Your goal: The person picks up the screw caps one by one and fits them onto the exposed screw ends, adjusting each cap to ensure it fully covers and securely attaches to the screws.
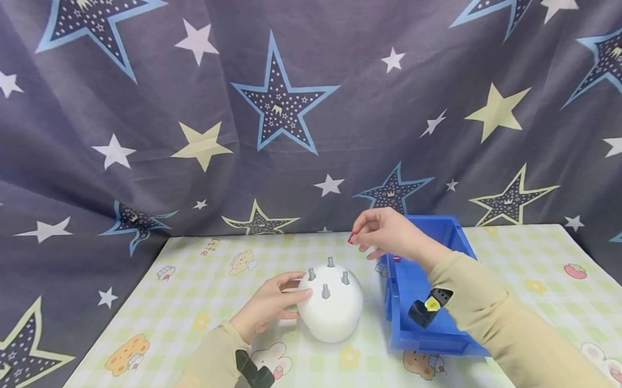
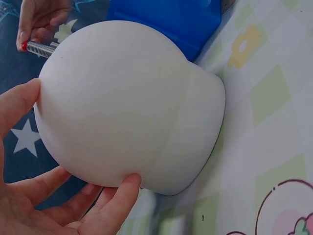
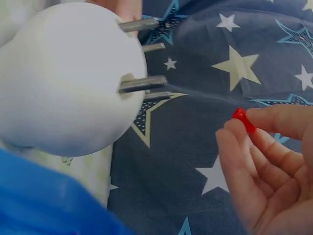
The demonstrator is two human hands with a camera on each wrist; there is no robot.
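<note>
A white ball-like body (image 1: 330, 319) stands on the table with several grey threaded studs (image 1: 325, 291) sticking up from its top. My left hand (image 1: 269, 304) holds it from the left side, thumb and fingertips spread around its surface. To the upper right, my right hand (image 1: 389, 234) pinches a small red cap (image 3: 243, 121) between thumb and fingers. The right wrist view shows this cap apart from the stud ends. In the left wrist view, the white body (image 2: 117, 103) hides most of the studs.
Right of the white body sits a blue bin (image 1: 440, 345), partly beneath my right forearm. Inside it lies a small red piece (image 1: 396, 258). A checked tablecloth (image 1: 185, 318) covers the table, and a dark star-patterned curtain (image 1: 360, 133) hangs behind.
</note>
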